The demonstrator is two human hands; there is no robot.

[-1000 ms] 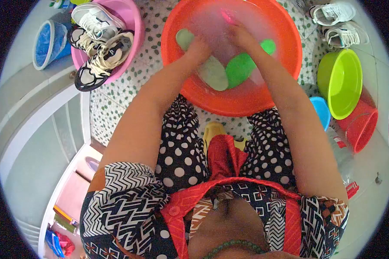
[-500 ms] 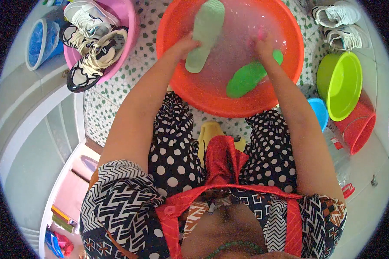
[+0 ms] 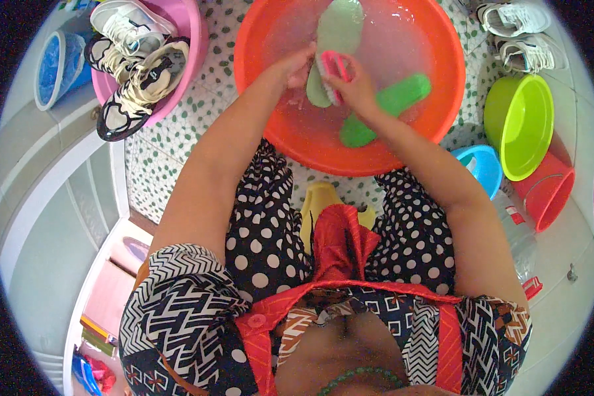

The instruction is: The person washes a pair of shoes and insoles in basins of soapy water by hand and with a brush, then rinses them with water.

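A large orange-red basin (image 3: 450, 72) of cloudy water is in front of me. My right hand (image 3: 354, 86) grips a pink scrub brush (image 3: 336, 63), its bristles against the near half of a pale green insole (image 3: 341, 30). On the insole's left edge, my left hand (image 3: 299, 67) has its fingers closed round the side. The insole stretches from the far rim toward me. A brighter green insole (image 3: 402, 98) lies slantwise in the water, partly behind my right wrist.
At the far left, a pink basin (image 3: 201, 53) holds several sneakers (image 3: 148, 79) beside a blue-lined bin (image 3: 63, 66). To the right are white sneakers (image 3: 515, 20), a lime basin (image 3: 518, 125), a red bucket (image 3: 551, 191) and a blue basin (image 3: 485, 168).
My right hand has brought the brush left from the basin's right side onto the pale insole. The pale insole has shifted right, with my left hand moving along with it.
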